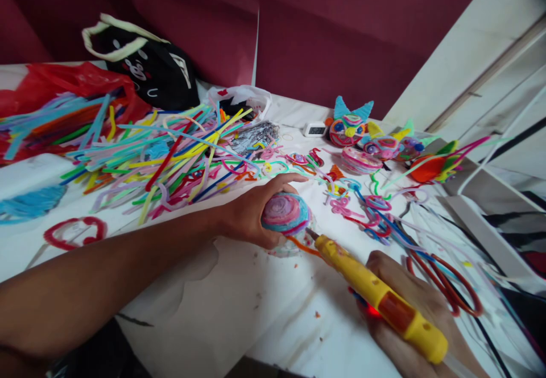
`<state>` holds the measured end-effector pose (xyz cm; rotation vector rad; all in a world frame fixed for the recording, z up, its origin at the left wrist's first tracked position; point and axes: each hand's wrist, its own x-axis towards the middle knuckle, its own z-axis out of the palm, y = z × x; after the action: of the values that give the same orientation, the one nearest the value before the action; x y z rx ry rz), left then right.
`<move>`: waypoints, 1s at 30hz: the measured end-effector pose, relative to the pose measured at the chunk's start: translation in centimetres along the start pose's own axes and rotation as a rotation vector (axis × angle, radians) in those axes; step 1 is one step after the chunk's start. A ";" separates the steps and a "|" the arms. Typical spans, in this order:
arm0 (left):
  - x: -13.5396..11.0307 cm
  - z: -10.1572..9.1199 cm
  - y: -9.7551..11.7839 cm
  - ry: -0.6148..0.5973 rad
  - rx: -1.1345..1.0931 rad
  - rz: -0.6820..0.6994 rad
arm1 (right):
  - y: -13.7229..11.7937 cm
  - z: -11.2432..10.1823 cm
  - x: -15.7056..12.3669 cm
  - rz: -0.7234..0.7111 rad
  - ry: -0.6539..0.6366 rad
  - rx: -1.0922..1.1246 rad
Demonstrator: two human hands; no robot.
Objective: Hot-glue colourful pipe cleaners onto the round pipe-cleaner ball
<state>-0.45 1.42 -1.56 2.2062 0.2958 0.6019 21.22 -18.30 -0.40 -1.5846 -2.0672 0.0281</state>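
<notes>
While the left hand (251, 213) cups the pink, blue and purple dome of coiled pipe cleaners (285, 213) against the white table (239, 310), its fingers arch over the top and its thumb presses the near side. The right hand (409, 304) is wrapped around a yellow pen-shaped glue gun with an orange band (375, 293). The nozzle sits at the dome's lower edge, beside an orange pipe-cleaner strand (302, 247). The dome looks light, fuzzy and easily crushed, so a gentle hold on its sides, clear of the nozzle, seems safest. Beyond the left fingertips lies a loose heap of coloured pipe cleaners (170, 156).
</notes>
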 end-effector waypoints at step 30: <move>0.0 0.2 -0.3 0.020 -0.013 0.027 | -0.6 1.4 -0.1 -0.045 0.062 0.147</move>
<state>-0.31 1.52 -1.92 2.1955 0.2726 0.6392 20.07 -18.13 -1.47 -1.4327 -2.0044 0.1100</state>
